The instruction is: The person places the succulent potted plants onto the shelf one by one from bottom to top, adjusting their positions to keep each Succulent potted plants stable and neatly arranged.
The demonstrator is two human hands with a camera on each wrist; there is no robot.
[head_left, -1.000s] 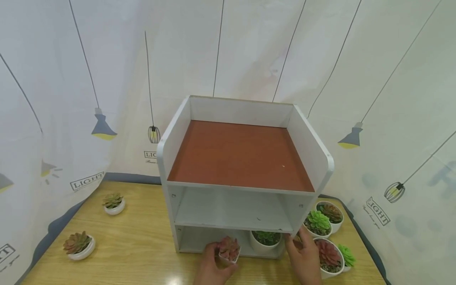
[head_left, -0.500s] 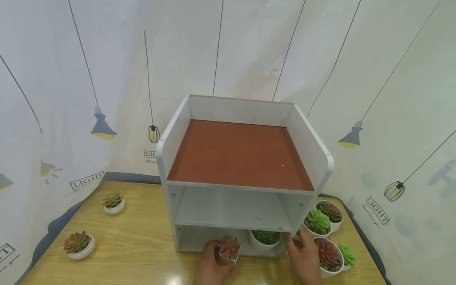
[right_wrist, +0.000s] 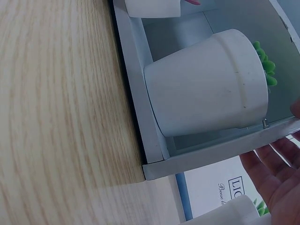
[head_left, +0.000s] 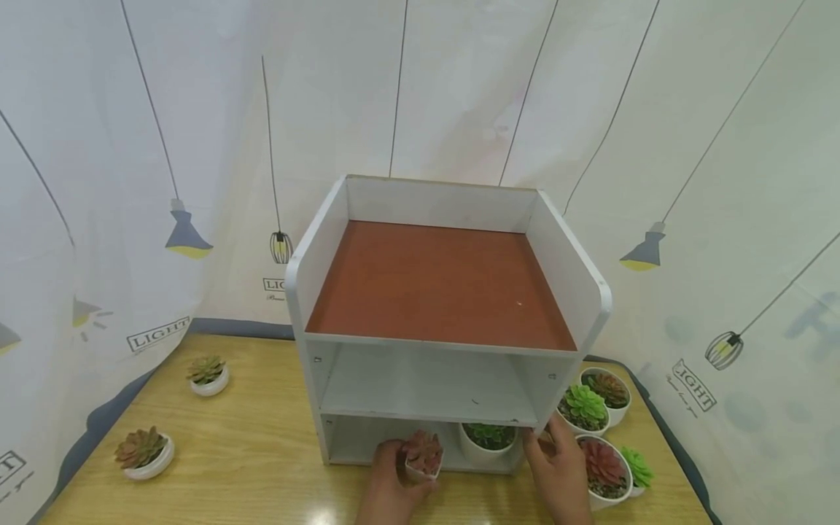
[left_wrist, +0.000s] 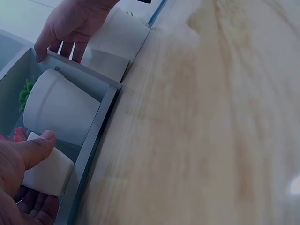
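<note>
One hand (head_left: 391, 484), the left, reaches forward, fingers (left_wrist: 43, 205) curled round a pot (left_wrist: 50, 173).

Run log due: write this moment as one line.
left hand: holds pink potted succulent; right hand: grips shelf unit; green succulent: in bottom compartment

Right hand (right_wrist: 285, 190) grips shelf side panel (right_wrist: 211, 155)

Thumb inside edge, fingers outside. Large white pot (right_wrist: 201, 86) with green succulent leaves (right_wrist: 267, 66) stands in compartment (right_wrist: 173, 40) near that panel; metal pin (right_wrist: 265, 123) in panel beside pot rim. Small white pot (right_wrist: 152, 7), pink leaf tip (right_wrist: 193, 2), cut off at top, overlaps front edge (right_wrist: 136, 79); contact unclear. Outside: another white pot (right_wrist: 229, 214), printed "LIG" lettering (right_wrist: 236, 187). Wood-grain tabletop (right_wrist: 61, 103) fills left.
</note>
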